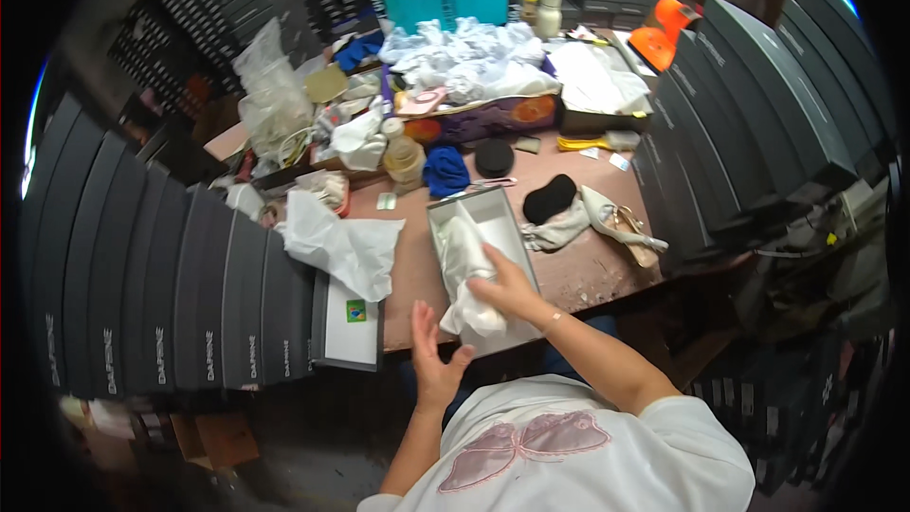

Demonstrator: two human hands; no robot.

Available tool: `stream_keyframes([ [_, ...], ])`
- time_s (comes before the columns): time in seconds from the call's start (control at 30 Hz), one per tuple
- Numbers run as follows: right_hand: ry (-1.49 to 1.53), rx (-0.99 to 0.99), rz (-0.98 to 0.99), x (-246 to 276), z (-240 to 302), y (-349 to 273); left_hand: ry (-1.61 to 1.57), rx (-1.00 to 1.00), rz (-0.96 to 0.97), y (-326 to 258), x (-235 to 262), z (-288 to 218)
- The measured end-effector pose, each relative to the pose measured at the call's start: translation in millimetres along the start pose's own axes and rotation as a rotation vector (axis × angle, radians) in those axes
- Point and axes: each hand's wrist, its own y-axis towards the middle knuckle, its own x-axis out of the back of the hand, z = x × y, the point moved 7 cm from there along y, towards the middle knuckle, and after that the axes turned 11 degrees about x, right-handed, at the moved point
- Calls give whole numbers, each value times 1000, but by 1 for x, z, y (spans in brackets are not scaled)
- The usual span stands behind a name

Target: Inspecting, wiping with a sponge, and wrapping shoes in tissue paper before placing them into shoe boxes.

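A grey shoebox (512, 239) stands uncovered at the table's near edge, in front of me. Along its left side lies a long bundle wrapped in white tissue paper (462, 261); what is inside is hidden. My right hand (507, 289) grips the bundle from its right side, fingers over the paper. Just left of the box's near end, my left hand (438, 360) is raised, fingers stretched and thumb apart, holding nothing. To the right on the table sits a white heeled shoe (621, 228) beside a black rounded pad (550, 197) and a crumpled whitish cloth (559, 228).
Dark shoeboxes (180, 284) line the left, and more boxes (739, 123) rise at the right. A sheet of white paper (346, 237) overlaps a box lid (349, 322). Behind are a jar (405, 163), a blue cloth (445, 171), a black round tin (494, 158) and crumpled paper (464, 57).
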Motion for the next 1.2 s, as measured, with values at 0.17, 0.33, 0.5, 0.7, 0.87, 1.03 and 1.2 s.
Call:
stream_keyframes([
  [0.17, 156, 135, 13, 9, 95, -5, -359, 112, -67, 12, -26, 7],
  [0.33, -350, 604, 25, 36, 156, 10, 34, -71, -137, 0, 12, -16],
  [0.5, -468, 768, 104, 12, 155, 9, 130, -176, -248, -4, 6, -27],
  [0.7, -108, 389, 339, -37, 174, -44, -268, 86, -206, -7, 17, 50],
  [0.87, 1030, -400, 396, -36, 135, -90, -654, 385, -238, -14, 30, 68],
  [1.03, -22, 213, 154, 81, 144, -38, -971, 614, 49, -18, 25, 49],
  [1.2, -423, 401, 626, 64, 150, -28, -860, 553, 412, -28, 28, 40],
])
